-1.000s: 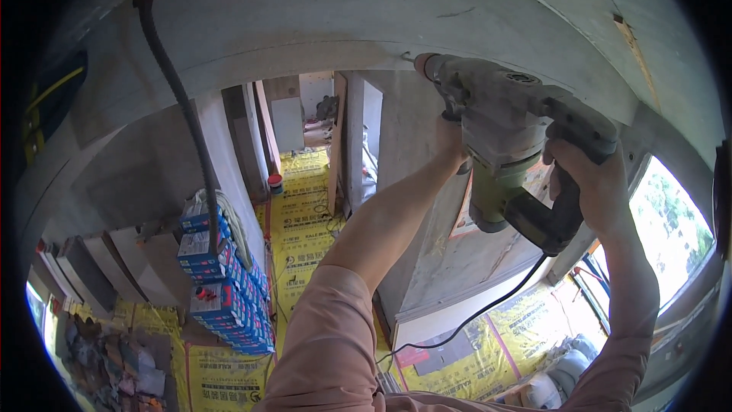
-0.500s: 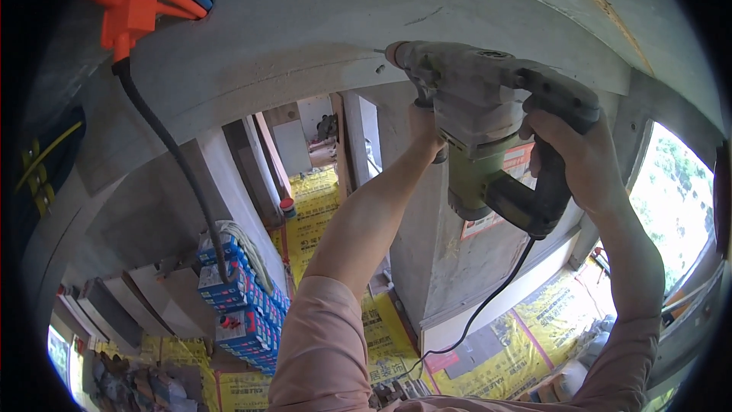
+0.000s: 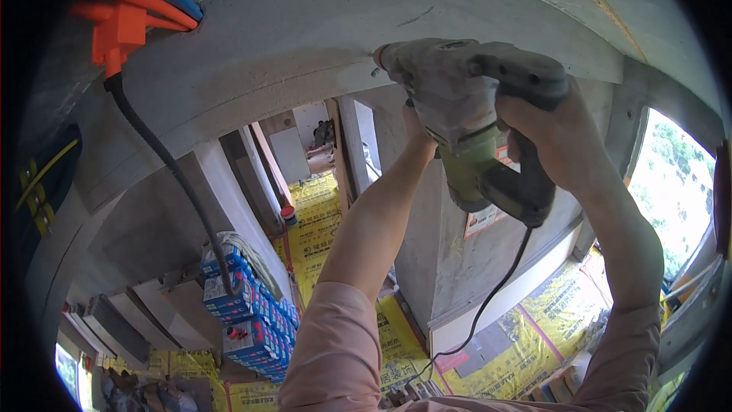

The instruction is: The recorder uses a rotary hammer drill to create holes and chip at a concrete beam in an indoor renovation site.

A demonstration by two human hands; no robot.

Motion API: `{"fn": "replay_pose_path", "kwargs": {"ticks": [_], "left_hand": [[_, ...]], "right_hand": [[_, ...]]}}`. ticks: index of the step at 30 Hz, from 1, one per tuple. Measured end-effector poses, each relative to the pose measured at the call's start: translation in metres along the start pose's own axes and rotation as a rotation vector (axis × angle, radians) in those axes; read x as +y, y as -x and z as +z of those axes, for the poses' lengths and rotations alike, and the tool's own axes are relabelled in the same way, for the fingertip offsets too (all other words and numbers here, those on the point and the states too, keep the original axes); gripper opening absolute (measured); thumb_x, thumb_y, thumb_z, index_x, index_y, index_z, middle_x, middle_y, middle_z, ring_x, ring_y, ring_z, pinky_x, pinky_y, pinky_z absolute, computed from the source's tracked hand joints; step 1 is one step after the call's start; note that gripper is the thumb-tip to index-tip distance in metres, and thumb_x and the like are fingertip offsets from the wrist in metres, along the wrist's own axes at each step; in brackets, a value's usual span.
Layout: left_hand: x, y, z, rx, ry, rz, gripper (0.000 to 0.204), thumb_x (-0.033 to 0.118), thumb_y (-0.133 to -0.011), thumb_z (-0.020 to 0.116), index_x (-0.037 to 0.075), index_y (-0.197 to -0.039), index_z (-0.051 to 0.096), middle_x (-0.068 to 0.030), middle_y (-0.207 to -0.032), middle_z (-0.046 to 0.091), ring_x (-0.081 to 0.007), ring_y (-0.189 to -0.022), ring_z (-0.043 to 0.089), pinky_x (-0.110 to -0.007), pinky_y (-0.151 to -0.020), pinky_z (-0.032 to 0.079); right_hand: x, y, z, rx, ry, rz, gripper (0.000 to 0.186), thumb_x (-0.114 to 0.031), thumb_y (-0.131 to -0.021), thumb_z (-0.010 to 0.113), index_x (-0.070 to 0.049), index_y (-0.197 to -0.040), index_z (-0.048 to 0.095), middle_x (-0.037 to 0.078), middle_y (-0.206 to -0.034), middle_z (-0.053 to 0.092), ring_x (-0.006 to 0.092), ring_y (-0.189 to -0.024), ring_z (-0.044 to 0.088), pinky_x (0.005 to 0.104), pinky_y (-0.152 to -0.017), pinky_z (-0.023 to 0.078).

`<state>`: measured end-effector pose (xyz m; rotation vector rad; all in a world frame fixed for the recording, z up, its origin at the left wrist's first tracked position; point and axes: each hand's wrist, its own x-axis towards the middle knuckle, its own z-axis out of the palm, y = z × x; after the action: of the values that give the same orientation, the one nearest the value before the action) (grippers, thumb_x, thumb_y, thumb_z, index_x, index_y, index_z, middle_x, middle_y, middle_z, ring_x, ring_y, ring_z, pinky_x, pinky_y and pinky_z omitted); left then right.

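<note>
Hammer drill (image 3: 446, 84): dust-greyed upper body, green motor housing (image 3: 467, 172), black rear handle (image 3: 515, 194); held aloft against the concrete beam (image 3: 305, 34). Nose points left into the beam's face, near its lower edge; how deep the bit sits in the beam cannot be told. Housing hangs downward, below the beam's edge; black cord (image 3: 497, 290) drops from the handle's foot in a loose curve, well below the beam.

dusty matt drill (image 3: 457, 103), matt concrete beam (image 3: 305, 30), smooth plastic conduit (image 3: 143, 1), glossy floor sheeting (image 3: 488, 378)
</note>
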<state>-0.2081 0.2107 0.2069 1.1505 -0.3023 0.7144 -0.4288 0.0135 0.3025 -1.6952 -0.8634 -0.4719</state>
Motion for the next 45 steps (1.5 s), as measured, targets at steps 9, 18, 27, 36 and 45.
{"fn": "replay_pose_path", "kwargs": {"ticks": [9,18,27,36,45], "left_hand": [[-0.015,0.015,-0.036,-0.166,0.24,-0.151,0.037,0.028,-0.093,0.06,0.007,-0.122,0.06,-0.0061,-0.11,0.064,-0.0202,-0.102,0.06,-0.038,-0.088,0.047],[-0.129,0.331,-0.157,-0.353,-0.341,-0.173,0.036,0.032,-0.094,0.058,0.01,-0.122,0.057,-0.0061,-0.115,0.061,-0.0214,-0.109,0.057,-0.037,-0.092,0.046],[-0.197,0.587,-0.308,-0.505,-0.933,-0.234,0.036,0.037,-0.094,0.055,0.013,-0.122,0.053,-0.0061,-0.119,0.059,-0.0227,-0.115,0.054,-0.037,-0.097,0.045],[-0.161,0.631,-0.282,-0.737,-1.13,-0.569,0.042,0.033,-0.1,0.05,0.01,-0.135,0.045,-0.0098,-0.129,0.051,-0.0224,-0.123,0.049,-0.036,-0.107,0.038],[-0.187,0.619,-0.283,0.002,-0.021,-0.715,0.043,0.03,-0.103,0.047,0.01,-0.141,0.043,-0.0091,-0.14,0.049,-0.0217,-0.131,0.046,-0.037,-0.113,0.037]], "right_hand": [[0.026,0.036,0.006,0.073,-0.071,0.007,0.018,-0.016,-0.082,0.063,0.003,-0.084,0.064,0.005,-0.061,0.061,0.011,-0.053,0.059,0.0305,-0.052,0.047],[0.099,0.217,0.034,-0.378,-0.048,0.295,0.034,-0.025,-0.08,0.073,-0.001,-0.103,0.067,0.018,-0.083,0.07,0.0252,-0.076,0.07,0.0382,-0.071,0.054],[0.197,0.352,0.107,-0.811,-0.284,0.419,0.045,-0.032,-0.08,0.073,-0.004,-0.114,0.065,0.02,-0.099,0.07,0.0336,-0.094,0.069,0.0402,-0.084,0.053],[0.203,0.356,0.107,-1.041,-0.229,0.545,0.046,-0.032,-0.079,0.072,-0.004,-0.114,0.065,0.022,-0.102,0.07,0.0353,-0.096,0.068,0.0417,-0.086,0.052],[0.224,0.368,0.126,-0.782,-0.165,0.622,0.048,-0.027,-0.076,0.075,0.0,-0.115,0.062,0.021,-0.104,0.07,0.0349,-0.102,0.068,0.0424,-0.088,0.053]]}}
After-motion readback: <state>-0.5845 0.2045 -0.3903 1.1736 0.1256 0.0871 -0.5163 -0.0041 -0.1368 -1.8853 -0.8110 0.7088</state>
